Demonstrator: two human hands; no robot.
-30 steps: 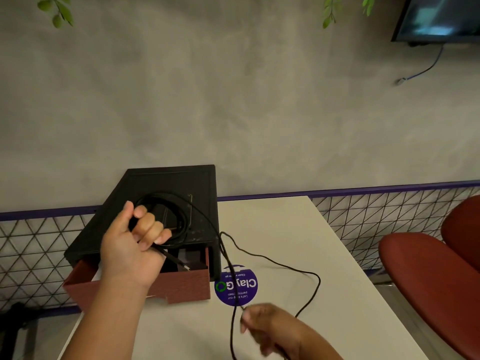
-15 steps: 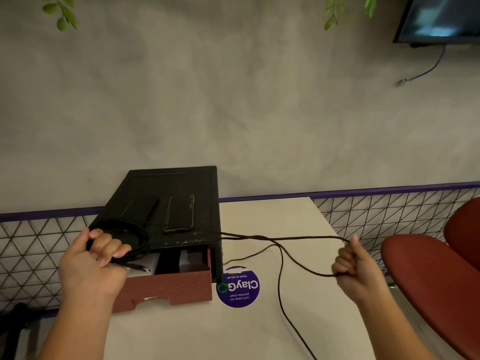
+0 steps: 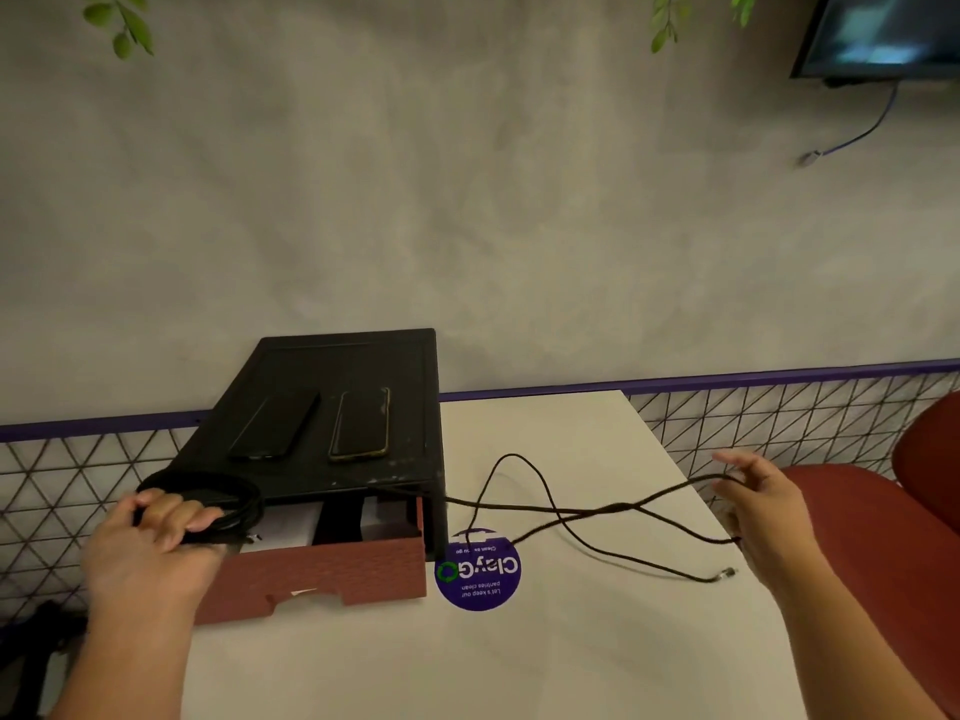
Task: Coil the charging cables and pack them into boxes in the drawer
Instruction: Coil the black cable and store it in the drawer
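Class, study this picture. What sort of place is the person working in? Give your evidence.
Probably an office pantry or shared break area: the round sticker on the white table asks people to keep pantries clean, a screen hangs on the wall, and a red chair stands beside the table.

- The left hand [image 3: 150,548] was stretched out to the left, back up, with its forearm coming in from the lower left edge. Its fingers [image 3: 176,517] were curled over a coil of black cable [image 3: 218,493], gripping it.
- The right hand [image 3: 763,506] was held wide to the right. Its fingers were loosely spread and blurred, and the same cable seemed to hang across them unpinched.
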